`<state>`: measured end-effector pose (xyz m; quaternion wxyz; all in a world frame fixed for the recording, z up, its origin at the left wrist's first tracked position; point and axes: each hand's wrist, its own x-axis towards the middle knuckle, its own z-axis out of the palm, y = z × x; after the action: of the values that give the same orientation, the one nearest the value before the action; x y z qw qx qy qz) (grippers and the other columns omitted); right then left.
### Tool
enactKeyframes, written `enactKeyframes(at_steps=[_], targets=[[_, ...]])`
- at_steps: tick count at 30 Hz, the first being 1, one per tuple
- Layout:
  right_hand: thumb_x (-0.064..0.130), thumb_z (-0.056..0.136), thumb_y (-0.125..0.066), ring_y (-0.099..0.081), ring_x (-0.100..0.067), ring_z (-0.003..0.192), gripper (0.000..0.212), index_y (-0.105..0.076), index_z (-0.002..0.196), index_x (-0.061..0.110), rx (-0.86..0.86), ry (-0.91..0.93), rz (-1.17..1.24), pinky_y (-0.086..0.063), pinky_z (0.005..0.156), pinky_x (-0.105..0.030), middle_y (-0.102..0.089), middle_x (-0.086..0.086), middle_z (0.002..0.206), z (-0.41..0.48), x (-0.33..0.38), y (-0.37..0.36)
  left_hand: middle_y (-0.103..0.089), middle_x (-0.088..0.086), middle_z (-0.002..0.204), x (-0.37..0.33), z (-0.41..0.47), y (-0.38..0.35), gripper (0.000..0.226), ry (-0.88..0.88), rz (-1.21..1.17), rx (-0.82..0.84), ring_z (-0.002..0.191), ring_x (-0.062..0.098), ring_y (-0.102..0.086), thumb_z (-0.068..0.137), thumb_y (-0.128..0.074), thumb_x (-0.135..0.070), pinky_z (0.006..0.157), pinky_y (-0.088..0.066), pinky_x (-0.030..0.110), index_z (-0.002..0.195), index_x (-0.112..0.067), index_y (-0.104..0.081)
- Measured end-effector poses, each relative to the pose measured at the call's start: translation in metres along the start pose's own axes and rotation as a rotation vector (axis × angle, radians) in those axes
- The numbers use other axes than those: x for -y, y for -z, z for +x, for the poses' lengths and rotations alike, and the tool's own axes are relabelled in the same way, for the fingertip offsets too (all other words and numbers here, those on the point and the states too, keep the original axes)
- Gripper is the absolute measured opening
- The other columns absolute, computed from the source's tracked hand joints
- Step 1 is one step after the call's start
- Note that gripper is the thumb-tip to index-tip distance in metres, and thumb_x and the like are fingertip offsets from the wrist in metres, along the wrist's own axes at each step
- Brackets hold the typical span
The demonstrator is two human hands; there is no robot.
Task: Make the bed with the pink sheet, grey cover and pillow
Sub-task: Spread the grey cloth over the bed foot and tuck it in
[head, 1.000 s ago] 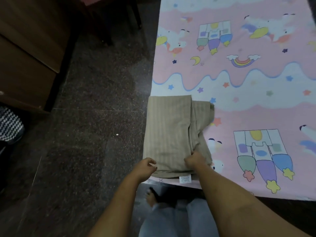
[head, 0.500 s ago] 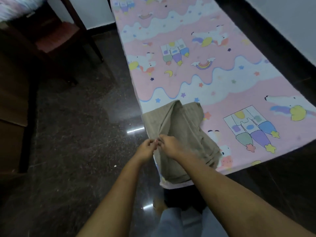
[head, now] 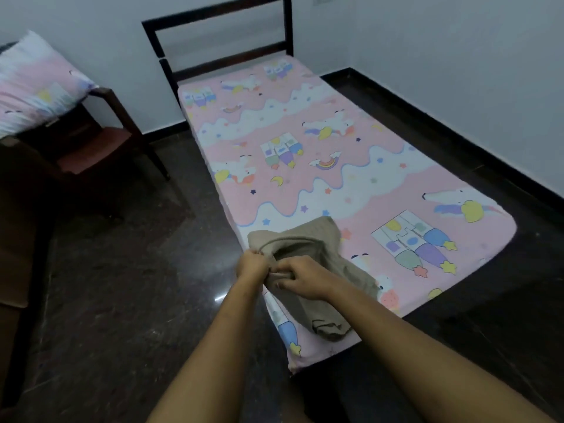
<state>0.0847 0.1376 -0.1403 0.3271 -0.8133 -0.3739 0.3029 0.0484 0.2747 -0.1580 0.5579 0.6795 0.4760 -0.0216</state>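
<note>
The pink sheet (head: 305,190) with unicorns and rockets lies spread flat over the whole mattress. A grey-beige cover (head: 308,239) sits bunched at the near left corner of the bed, part of it lifted off the sheet. My left hand (head: 251,265) and my right hand (head: 300,276) are close together and both grip the cover's near edge. The pillow (head: 33,83), in a matching pink print, rests on a dark wooden chair (head: 100,138) to the left of the bed.
A dark headboard (head: 218,35) stands against the white wall at the far end. Dark polished floor (head: 122,270) runs along both sides of the bed. A brown wooden cabinet (head: 12,254) is at the left edge.
The cover lay folded flat a second ago with my hands at its near end. Both hands have since gathered its edge and lifted it, loosening the fold. My view has risen towards the headboard.
</note>
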Motion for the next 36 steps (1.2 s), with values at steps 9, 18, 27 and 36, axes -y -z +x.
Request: enactKeyframes(at_steps=[9,18,27,36], targets=[[0.016,0.097,-0.051,-0.055,-0.011,0.101,0.042,-0.039,0.135,0.027,-0.406,0.062,0.532,-0.043,0.092,-0.023,-0.052,0.0,0.11,-0.047,0.018,0.079,-0.069,0.013,0.088,-0.106,-0.107,-0.011,0.035,-0.173,-0.462,0.24,0.08,0.025,-0.065,0.097,-0.038,-0.026,0.076,-0.051,0.033,0.094,-0.006,-0.067],[0.03,0.087,-0.063,-0.043,-0.029,0.111,0.026,-0.061,0.109,0.017,-0.786,-0.15,0.012,-0.037,0.087,-0.03,-0.048,-0.007,0.12,-0.098,0.022,0.123,-0.039,-0.003,0.047,-0.199,-0.235,0.033,0.046,-0.835,-0.408,0.45,0.045,0.012,-0.035,0.08,-0.072,-0.02,0.048,-0.03,0.026,0.048,-0.023,-0.038],[0.039,0.088,-0.063,-0.058,-0.023,0.091,0.03,-0.061,0.105,0.015,-0.654,-0.416,0.038,-0.048,0.08,-0.032,-0.063,-0.006,0.103,-0.147,-0.012,0.098,-0.037,-0.005,0.041,-0.224,-0.237,0.092,0.049,-0.83,-0.759,0.283,0.038,0.008,-0.037,0.084,-0.067,-0.004,0.043,-0.036,0.017,0.055,-0.017,-0.029],[0.015,0.095,-0.039,-0.056,-0.027,0.087,0.02,-0.058,0.092,0.01,-0.716,-0.63,0.051,-0.043,0.073,-0.03,-0.06,-0.01,0.098,-0.11,0.002,0.103,-0.041,-0.002,0.056,-0.277,-0.189,0.143,0.038,-0.635,-0.982,-0.023,0.033,0.005,-0.04,0.087,-0.066,-0.009,0.04,-0.038,0.019,0.063,-0.014,-0.037]])
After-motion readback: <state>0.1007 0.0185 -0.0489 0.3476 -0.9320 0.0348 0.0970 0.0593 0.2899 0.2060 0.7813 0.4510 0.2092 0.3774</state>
